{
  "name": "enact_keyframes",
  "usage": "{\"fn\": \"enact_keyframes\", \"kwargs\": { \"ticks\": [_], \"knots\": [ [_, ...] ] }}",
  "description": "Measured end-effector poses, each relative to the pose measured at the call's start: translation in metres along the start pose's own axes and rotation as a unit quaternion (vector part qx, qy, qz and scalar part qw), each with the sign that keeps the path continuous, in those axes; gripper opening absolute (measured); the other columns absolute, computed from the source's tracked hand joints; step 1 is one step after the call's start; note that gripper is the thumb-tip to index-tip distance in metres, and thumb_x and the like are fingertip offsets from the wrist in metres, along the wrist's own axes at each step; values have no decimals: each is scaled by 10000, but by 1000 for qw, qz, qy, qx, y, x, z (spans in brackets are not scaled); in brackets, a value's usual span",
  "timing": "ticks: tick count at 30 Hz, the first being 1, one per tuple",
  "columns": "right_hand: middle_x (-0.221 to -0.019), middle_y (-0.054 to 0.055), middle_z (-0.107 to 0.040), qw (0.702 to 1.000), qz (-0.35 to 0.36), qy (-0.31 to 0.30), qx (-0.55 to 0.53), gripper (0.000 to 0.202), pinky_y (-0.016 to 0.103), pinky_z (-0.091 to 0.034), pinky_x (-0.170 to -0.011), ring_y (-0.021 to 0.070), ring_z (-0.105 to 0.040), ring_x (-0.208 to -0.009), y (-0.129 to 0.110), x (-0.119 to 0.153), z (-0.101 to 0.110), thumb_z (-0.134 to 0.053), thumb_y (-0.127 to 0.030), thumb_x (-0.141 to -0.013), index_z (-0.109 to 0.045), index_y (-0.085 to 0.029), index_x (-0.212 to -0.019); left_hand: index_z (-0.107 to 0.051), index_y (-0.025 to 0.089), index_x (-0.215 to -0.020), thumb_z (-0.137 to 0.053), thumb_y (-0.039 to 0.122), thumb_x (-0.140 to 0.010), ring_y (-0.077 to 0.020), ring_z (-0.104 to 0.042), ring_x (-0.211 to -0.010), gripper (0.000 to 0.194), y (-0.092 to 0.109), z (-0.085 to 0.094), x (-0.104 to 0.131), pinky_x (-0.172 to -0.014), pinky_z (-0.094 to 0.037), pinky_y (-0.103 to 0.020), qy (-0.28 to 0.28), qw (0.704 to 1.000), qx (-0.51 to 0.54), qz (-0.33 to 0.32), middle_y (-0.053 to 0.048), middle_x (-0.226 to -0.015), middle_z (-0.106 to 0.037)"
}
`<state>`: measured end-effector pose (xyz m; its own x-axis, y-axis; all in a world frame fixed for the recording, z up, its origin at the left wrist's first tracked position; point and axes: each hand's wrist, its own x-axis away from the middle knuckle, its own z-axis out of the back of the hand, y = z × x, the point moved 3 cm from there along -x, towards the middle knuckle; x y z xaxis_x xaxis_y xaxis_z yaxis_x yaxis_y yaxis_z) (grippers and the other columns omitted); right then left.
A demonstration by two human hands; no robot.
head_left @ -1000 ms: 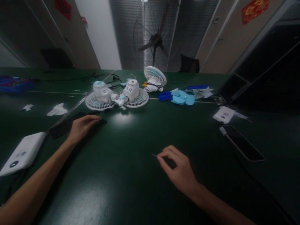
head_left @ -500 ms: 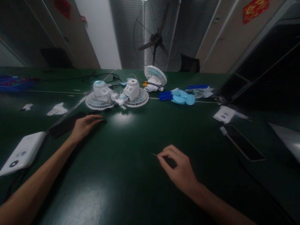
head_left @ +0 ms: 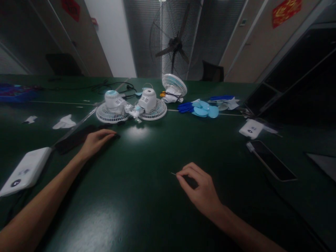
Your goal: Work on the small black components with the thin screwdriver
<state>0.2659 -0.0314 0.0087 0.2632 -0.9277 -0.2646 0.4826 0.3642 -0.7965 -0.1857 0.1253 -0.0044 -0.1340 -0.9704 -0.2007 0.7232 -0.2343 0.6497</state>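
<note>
My right hand (head_left: pixel 198 185) is closed in a pinch over the middle of the dark green table (head_left: pixel 136 203). A thin, pale, needle-like piece (head_left: pixel 172 173) sticks out to the left from between thumb and forefinger. Further back on the left, my left hand (head_left: pixel 98 140) rests low over the table with its fingertips pinched together at a small dark object (head_left: pixel 118 135), whose kind I cannot make out. Just beyond those fingertips, two white fans (head_left: pixel 112 113) lie face down, their motor housings up, with crumpled white material between them.
A third small fan (head_left: pixel 174 85) leans behind. Blue fan blades (head_left: pixel 204 109) and blue gloves (head_left: pixel 185 106) lie right of it. White power banks (head_left: pixel 26 171) sit at left and right. A phone (head_left: pixel 273 160) lies at right, a dark flat object (head_left: pixel 73 140) beside my left wrist.
My left fingertips have closed down further over the small dark object. My right hand and the needle-like piece stay almost where they were.
</note>
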Motion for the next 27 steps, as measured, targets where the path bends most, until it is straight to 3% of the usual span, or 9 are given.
{"fn": "enact_keyframes", "kwargs": {
  "ticks": [3,6,8,11,15,18,23,27],
  "knots": [
    [-981,50,-670,1000,-3,-2,3,128,304,-564,-692,192,-669,-848,0,0,0,-602,-203,-1017,-723,-225,-978,-796,248,-1143,-706,651,-878,-318,-723,-1148,491,-1,2,-3,-1040,-559,-435,-28,998,25,49,-96,-1256,-765],
    [-984,50,-672,1000,-5,-5,2,129,295,-561,-685,189,-670,-846,1,0,-1,-602,-203,-1018,-725,-225,-984,-801,267,-1150,-754,619,-846,-317,-727,-1138,468,13,-4,-4,-989,-581,-411,-96,989,57,96,-80,-1250,-768],
    [-981,45,-671,1000,-5,-6,4,123,303,-556,-702,189,-668,-849,2,0,-1,-609,-196,-1012,-723,-224,-976,-795,273,-1155,-738,583,-877,-300,-721,-1141,420,37,-19,-1,-980,-579,-399,-174,977,87,90,-64,-1245,-767],
    [-974,38,-663,1000,-6,-10,11,120,320,-543,-732,190,-665,-852,2,-1,-3,-614,-187,-1003,-721,-222,-962,-773,236,-1152,-680,501,-956,-255,-713,-1101,343,89,-57,15,-966,-562,-381,-273,953,125,35,-59,-1214,-759],
    [-970,32,-659,999,-2,-21,29,105,330,-525,-760,192,-667,-855,0,-2,-4,-632,-189,-988,-726,-226,-962,-777,195,-1022,-700,387,-973,-218,-690,-1028,212,158,-113,46,-948,-520,-354,-285,940,169,-85,-64,-1075,-753],
    [-968,35,-663,999,5,-30,38,90,324,-520,-753,192,-669,-845,-2,-2,-3,-642,-197,-975,-726,-226,-973,-773,224,-1027,-707,340,-988,-196,-679,-976,140,187,-137,63,-973,-474,-366,-262,943,152,-138,-40,-1050,-743],
    [-916,37,-656,998,16,-24,51,116,304,-506,-714,183,-658,-787,-2,0,-1,-611,-177,-963,-710,-218,-919,-718,245,-1177,-691,295,-990,-184,-651,-931,196,196,-140,76,-864,-495,-328,-253,946,126,-159,-39,-1093,-714],
    [-897,36,-653,998,20,-17,59,116,295,-495,-695,179,-653,-765,-1,1,-2,-611,-178,-956,-704,-215,-897,-655,252,-1288,-707,208,-940,-193,-640,-1019,355,194,-138,79,-897,-508,-328,-242,943,129,-187,-44,-1157,-690]
  ]
}}
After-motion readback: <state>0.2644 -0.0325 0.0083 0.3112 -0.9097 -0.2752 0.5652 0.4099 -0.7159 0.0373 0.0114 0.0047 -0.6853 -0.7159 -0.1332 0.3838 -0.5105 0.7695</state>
